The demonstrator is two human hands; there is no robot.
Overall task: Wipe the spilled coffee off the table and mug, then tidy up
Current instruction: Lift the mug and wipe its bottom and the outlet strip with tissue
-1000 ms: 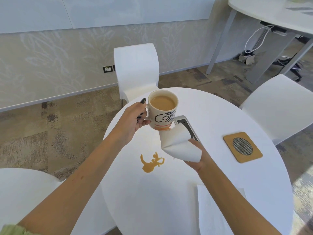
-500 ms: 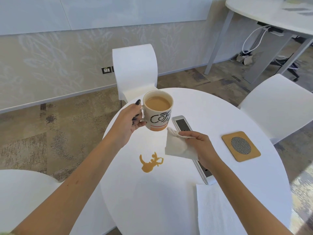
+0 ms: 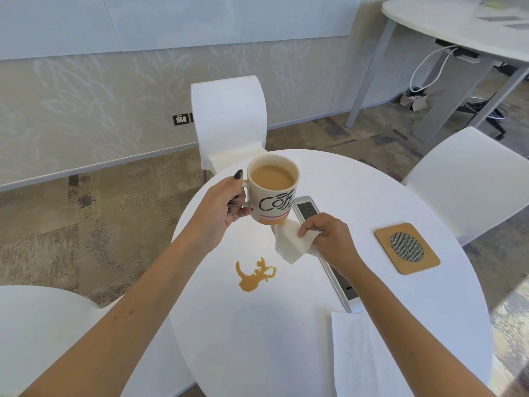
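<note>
The mug [image 3: 273,190], full of milky coffee and printed with dark lettering, hangs in the air above the far-left part of the round white desk [image 3: 357,196], gripped at its handle by the left hand [image 3: 221,207]. Touching the mug's lower right edge is a folded white napkin [image 3: 290,243], pinched in the closed fingers of the right hand [image 3: 329,239]. Nearer than the mug and below it, a brown coffee spill [image 3: 254,275] lies on the desk. Just right of the mug a silver socket strip [image 3: 307,209] is set into the desk; farther right sits a square wooden coaster [image 3: 407,248]. A second napkin [image 3: 369,356] lies at the near edge. White chairs [image 3: 229,116] ring the desk on patterned carpet [image 3: 86,213], with a pale leaf-patterned wall [image 3: 100,96] behind.
</note>
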